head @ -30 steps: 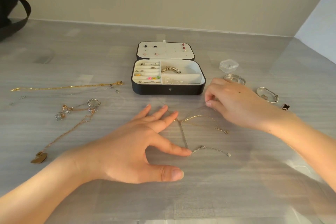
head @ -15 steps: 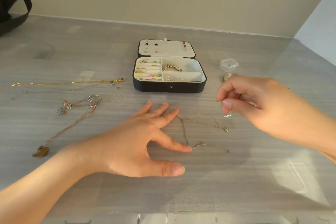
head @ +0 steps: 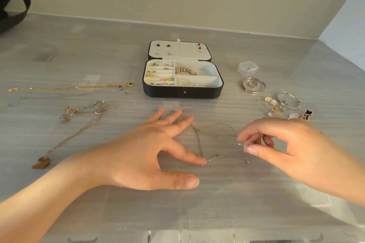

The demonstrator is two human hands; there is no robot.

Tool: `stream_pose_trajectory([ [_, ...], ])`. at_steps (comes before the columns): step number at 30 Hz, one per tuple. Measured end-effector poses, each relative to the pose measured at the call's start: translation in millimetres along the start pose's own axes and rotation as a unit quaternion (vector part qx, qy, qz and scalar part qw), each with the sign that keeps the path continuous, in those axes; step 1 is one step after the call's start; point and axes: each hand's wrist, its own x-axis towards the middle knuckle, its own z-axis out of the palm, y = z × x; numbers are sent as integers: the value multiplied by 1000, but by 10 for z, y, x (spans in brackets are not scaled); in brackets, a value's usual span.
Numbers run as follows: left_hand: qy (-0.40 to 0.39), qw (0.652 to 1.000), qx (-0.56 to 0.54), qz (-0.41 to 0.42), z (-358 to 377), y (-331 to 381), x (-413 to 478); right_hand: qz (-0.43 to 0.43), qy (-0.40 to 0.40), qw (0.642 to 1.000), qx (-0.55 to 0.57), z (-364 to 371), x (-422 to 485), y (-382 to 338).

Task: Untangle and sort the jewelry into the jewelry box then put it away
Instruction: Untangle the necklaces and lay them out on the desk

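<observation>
The thin tangled silver and gold chains (head: 199, 142) lie on the grey table (head: 256, 193), before the open black jewelry box (head: 182, 93). The left hand (head: 150, 154) pins them with straight, spread fingers, likely as an anchor. The right hand (head: 286, 148) pinches one strand to draw it out. The knot itself is too fine to read.

A black strap (head: 27, 4) rests on the grey table (head: 79, 51).

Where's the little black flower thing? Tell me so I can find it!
Start at the open black jewelry box in the middle of the table and look right, past the silver bangle. At the far right end of the scattered little charms lies the black clover piece, the only dark one among silver and gold bits.
</observation>
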Motion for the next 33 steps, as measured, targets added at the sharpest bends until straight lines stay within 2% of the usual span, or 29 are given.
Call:
stream_pose_trajectory([
  [7,11,1000,-3,5,-3,-19,-13,-14,-51,997,-50,-1,-75,75],
  [13,23,1000,6,3,-7,-42,-26,-35,-10,995,-94,33,24,61],
  [17,42,999,-6,14,-13,-40,-24,2,32,996,-81,136,223,-7],
  [21,130,991,-18,22,-33,-33,-20,62,12,997,-32,254,446,-79],
  [25,228,968,110,8,-48,-58,37,101,-32,994,-28,308,615,-91],
  [28,213,957,196,7,-18,-56,76,113,-42,992,-34,317,654,-96],
  [33,184,955,232,5,38,-61,105,124,-55,990,-41,322,667,-118],
])
